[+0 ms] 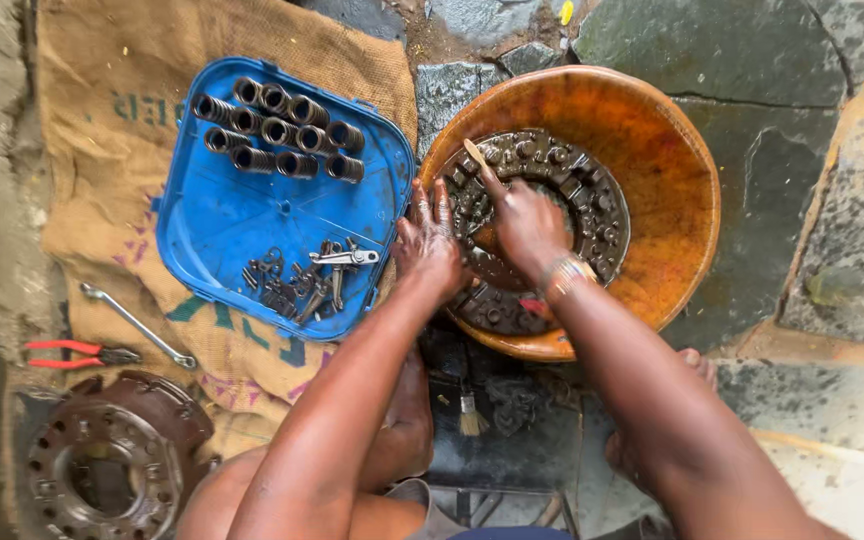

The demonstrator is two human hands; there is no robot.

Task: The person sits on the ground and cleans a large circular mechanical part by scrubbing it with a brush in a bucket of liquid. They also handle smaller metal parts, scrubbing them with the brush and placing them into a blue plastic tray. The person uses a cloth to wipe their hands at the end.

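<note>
Firmly, the right hand (527,228) clamps a wooden-handled brush (480,163) against the greasy round metal plate (542,225) lying in the orange basin (672,190), the left hand (427,245) pressing spread fingers on its left rim (a blue tray (217,225) of dark springs (277,130) sits on burlap (102,80) beside).

Blue tray (214,225), red pliers (77,353), wrench (137,325)
</note>
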